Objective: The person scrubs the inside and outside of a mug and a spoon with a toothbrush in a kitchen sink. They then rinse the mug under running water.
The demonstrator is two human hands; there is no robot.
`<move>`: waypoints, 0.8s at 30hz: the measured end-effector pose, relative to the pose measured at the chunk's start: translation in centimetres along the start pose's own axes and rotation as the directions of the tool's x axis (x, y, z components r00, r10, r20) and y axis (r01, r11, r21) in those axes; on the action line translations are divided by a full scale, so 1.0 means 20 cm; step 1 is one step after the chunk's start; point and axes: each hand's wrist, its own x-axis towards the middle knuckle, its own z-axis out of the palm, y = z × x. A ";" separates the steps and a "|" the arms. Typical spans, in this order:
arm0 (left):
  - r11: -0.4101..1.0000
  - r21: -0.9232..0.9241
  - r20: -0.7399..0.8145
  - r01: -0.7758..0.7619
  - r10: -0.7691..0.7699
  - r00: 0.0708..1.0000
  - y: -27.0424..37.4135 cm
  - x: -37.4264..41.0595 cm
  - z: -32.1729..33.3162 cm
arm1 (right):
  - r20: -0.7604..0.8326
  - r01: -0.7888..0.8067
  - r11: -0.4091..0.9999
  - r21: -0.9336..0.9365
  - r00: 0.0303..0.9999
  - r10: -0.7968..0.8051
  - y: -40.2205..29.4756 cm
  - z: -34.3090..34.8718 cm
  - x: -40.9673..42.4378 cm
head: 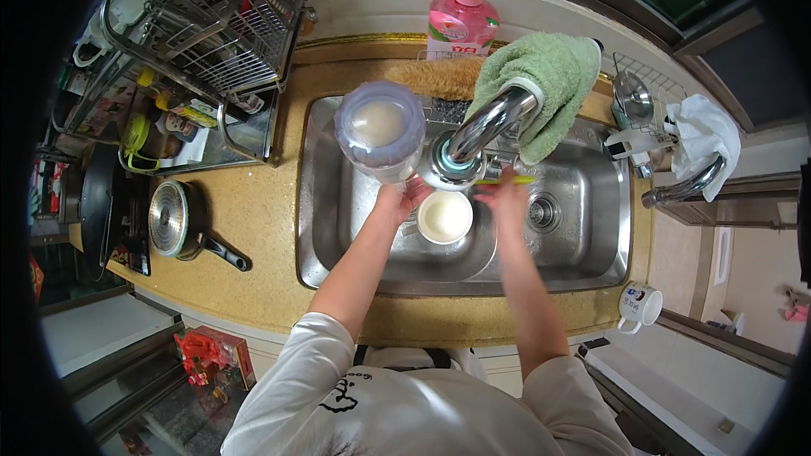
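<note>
My left hand (403, 197) grips the lower part of a clear plastic container (380, 130) with a bluish round end facing up. It is over the left basin of the stainless steel sink (329, 247). My right hand (504, 193), blurred, holds a slender yellow-green item (519, 180) near the divider between the basins; its kind cannot be made out. Between my hands, a white mug (445, 217) with a pale, milky inside stands in the left basin. The chrome faucet (491, 126) hangs over this area and partly covers the space between my hands.
A green towel (538, 88) drapes over the faucet. Behind the sink stands a pink pump bottle (464, 19). A small pot (174, 221) and a wire dish rack (215, 69) are on the left counter. Another white mug (640, 305) sits at the right counter edge.
</note>
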 end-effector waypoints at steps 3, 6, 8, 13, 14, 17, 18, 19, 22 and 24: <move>1.000 -0.026 0.058 0.006 -0.005 0.998 0.02 -0.01 0.00 | 0.204 0.203 0.977 -0.064 0.961 -0.187 0.23 0.15 -0.18; 0.998 -0.058 -0.019 -0.012 0.011 1.000 0.07 0.01 -0.11 | 0.615 0.703 0.547 -0.454 0.692 -0.379 0.13 0.20 -0.36; 0.993 -0.117 0.030 0.031 -0.028 0.999 0.07 0.10 -0.18 | 0.683 0.769 0.427 -0.477 0.629 -0.371 0.08 0.18 -0.39; 0.960 0.022 0.201 0.278 -0.277 0.940 0.07 0.20 -0.04 | 0.378 0.409 0.840 -0.355 0.885 -0.271 -0.16 0.16 -0.27; 0.963 0.075 0.168 0.257 -0.267 0.949 0.09 0.10 0.13 | 0.347 0.337 0.894 -0.296 0.910 -0.228 -0.22 0.17 -0.25; 0.990 0.135 0.027 0.030 -0.034 0.999 0.07 0.06 0.20 | 0.331 0.278 0.943 -0.184 0.921 -0.207 -0.31 0.22 -0.26; 0.932 0.358 0.073 -0.051 0.027 0.997 0.07 0.07 0.19 | 0.322 0.285 0.944 -0.167 0.921 -0.221 -0.32 0.22 -0.26; 0.930 0.364 0.105 -0.051 0.013 0.994 0.08 0.07 0.17 | 0.330 0.249 0.950 -0.187 0.927 -0.178 -0.29 0.21 -0.25; 0.914 0.407 0.126 0.000 -0.056 0.990 0.12 0.10 0.10 | 0.327 0.018 0.959 -0.284 0.942 0.079 -0.11 0.19 -0.17; 0.888 0.454 0.037 0.081 -0.109 0.993 0.14 0.07 0.09 | 0.372 -0.128 0.973 -0.190 0.908 0.193 0.05 0.18 -0.11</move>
